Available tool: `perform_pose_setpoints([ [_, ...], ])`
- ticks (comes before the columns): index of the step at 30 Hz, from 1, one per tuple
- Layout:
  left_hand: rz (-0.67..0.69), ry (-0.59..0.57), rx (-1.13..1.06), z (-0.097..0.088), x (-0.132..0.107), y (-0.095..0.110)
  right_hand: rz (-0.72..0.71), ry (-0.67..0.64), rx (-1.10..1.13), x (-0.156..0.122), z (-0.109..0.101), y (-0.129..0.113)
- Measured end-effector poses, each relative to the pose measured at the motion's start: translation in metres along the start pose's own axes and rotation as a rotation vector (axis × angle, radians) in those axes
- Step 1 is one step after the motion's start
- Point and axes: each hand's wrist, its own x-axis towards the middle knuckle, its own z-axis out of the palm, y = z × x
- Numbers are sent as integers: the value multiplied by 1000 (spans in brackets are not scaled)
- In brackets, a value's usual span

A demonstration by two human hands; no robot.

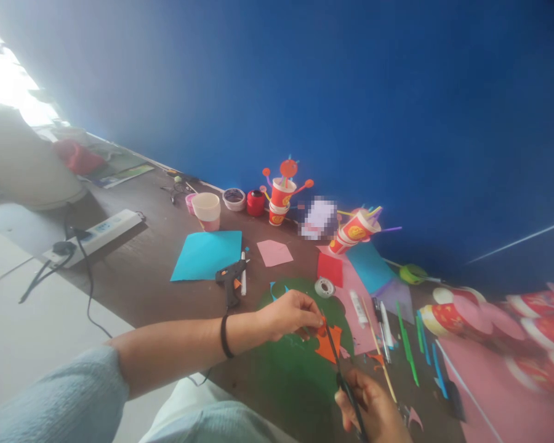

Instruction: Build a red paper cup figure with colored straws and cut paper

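Observation:
My left hand (300, 312) pinches a small piece of orange-red paper (322, 326) between thumb and fingers. In my right hand (372, 406) is a pair of black-handled scissors (335, 354), whose blades point away from me and reach the paper by my left fingertips. Below the blades a larger orange paper scrap (330, 344) lies on a green mat (286, 375). I cannot tell how far apart the blades are. A roll of tape (324, 287) rests on the mat's far edge, just beyond my left hand.
A black glue gun (231, 280) lies beside blue paper (207, 255). Red paper-cup figures (281, 195) stand along the blue wall. Pens (382, 323), green strips (406, 344) and several cups (452, 314) occupy the right side. A power strip (96, 237) with cords sits left.

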Motion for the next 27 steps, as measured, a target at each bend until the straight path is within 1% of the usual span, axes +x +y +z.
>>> perform_pose_setpoints([
  [8, -34, -45, 44, -1, -3, 10, 1, 1, -13, -5, -4, -12],
  [13, -46, -84, 61, -2, -2, 13, 14, 19, 5, -4, -6, -12],
  [19, -55, -124, 75, -4, -2, 13, 18, 32, -45, -4, -10, -14],
  [21, -73, -119, 26, -2, -3, 12, 13, 37, -63, -4, -11, -18],
  [24, -108, -100, -112, 1, -4, 7, -3, 50, -61, -4, -11, -22],
  [27, -125, -52, -234, 6, -4, 2, -27, 75, -54, -3, -8, -22],
])
